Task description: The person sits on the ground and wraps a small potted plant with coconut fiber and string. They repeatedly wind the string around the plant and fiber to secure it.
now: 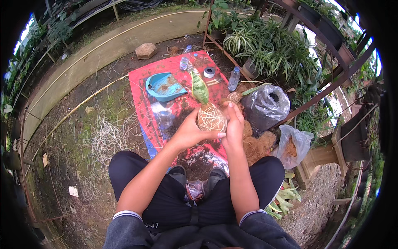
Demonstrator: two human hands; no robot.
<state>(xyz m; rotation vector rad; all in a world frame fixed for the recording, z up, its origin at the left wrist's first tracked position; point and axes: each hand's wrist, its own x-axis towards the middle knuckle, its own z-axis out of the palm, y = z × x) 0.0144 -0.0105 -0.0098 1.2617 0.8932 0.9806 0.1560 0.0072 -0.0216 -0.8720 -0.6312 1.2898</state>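
My left hand (191, 130) grips a fibre-covered ball (212, 119) wound with pale string, its thumb across the near side. A variegated snake plant leaf (199, 87) stands up out of the ball's top. On the right side, my right hand (233, 124) cups the same ball, with its fingertips together near the upper right edge. Whether a strand of string runs between those fingertips is too small to tell. Just beyond them lies a smaller string-wrapped ball (234, 97). Below the hands, dark soil (199, 162) is scattered over a red plastic sheet (143, 77).
A blue scoop-shaped tray (164, 87), a tape roll (209, 72) and water bottles (233, 79) lie ahead. Loose string (108, 140) tangles at left. At right are a plastic bag (267, 105), coconut fibre (258, 144), a clear bag (292, 146) and a metal frame (298, 109).
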